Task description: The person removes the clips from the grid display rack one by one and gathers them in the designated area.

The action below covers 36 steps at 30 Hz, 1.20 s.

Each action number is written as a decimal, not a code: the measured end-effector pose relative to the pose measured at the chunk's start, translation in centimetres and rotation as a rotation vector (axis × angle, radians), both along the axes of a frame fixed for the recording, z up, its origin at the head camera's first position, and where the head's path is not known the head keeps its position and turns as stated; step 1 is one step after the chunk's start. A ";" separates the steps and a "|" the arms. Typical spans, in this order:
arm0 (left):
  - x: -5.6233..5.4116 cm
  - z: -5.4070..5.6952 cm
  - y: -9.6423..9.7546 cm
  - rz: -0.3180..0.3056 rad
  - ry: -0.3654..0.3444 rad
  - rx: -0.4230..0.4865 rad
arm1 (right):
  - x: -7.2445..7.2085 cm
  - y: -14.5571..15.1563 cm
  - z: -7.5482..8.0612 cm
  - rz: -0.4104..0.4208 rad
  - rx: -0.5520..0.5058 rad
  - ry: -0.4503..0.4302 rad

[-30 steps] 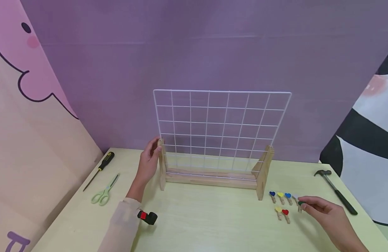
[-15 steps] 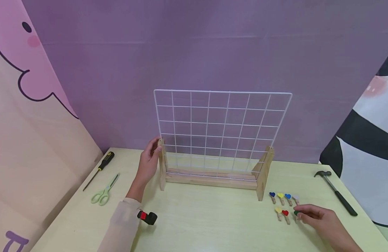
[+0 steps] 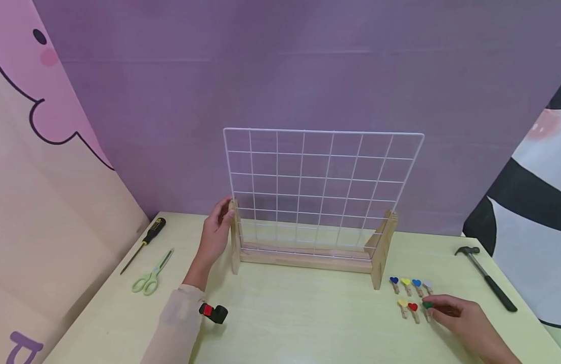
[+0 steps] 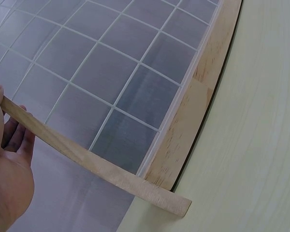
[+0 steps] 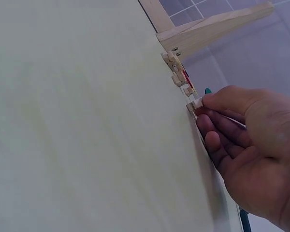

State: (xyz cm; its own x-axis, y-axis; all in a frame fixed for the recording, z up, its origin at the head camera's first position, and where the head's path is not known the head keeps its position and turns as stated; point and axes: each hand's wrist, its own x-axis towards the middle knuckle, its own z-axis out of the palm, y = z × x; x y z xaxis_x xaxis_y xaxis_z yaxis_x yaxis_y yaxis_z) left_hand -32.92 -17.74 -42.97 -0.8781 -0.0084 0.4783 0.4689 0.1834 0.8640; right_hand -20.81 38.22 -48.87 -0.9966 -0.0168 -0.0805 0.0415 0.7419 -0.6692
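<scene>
My left hand grips the top of the left wooden upright of a stand holding a white wire grid. In the left wrist view, the thumb lies on one side of that upright and the fingers behind it. At the right, my right hand pinches a small wooden clothespin with a green heart, low at the tabletop. It sits just right of a red-heart clothespin and a pale yellow one. Behind them is a row of several more, including a dark blue one.
A hammer lies right of the clothespins. On the left are a screwdriver and green-handled scissors. The stand's right upright rises near the clothespins. A purple backdrop hangs behind the table.
My right hand has moved left and nearer the front with the green-heart clothespin, from beside the back row to the front row. The left hand has stayed on the upright.
</scene>
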 end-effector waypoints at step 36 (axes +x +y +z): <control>-0.2 0.7 0.3 -0.040 -0.019 -0.036 | 0.5 0.1 0.4 -0.048 0.147 0.113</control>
